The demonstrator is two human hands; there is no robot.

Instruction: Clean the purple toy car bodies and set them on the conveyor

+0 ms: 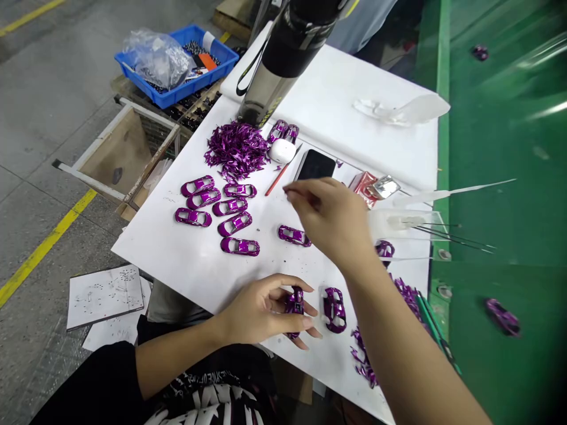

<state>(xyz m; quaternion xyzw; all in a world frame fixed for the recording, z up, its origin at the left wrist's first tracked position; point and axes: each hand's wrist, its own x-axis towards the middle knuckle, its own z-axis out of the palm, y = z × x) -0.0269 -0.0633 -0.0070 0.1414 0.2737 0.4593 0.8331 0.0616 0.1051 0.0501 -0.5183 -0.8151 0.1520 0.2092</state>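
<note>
My left hand (252, 310) is wrapped round a shiny purple toy car body (295, 302) at the front edge of the white table (199, 265). Over the middle of the table my right hand (332, 215) is raised, thumb and index finger pinched together; whatever may be between them is too small to make out. Just below it lies a purple car body (293, 235). Another car body (334, 310) rests to the right of my left hand. Several more car bodies (240, 247) are grouped on the left, near a pile of small purple pieces (237, 147).
A tall bottle (277, 71) stands at the back, by a white earbud case (282, 151), a red pen (277, 180) and a phone (316, 165). More purple pieces (364, 360) lie at right. Beyond is a green conveyor belt (500, 236) carrying car bodies. A blue bin (177, 97) sits at left.
</note>
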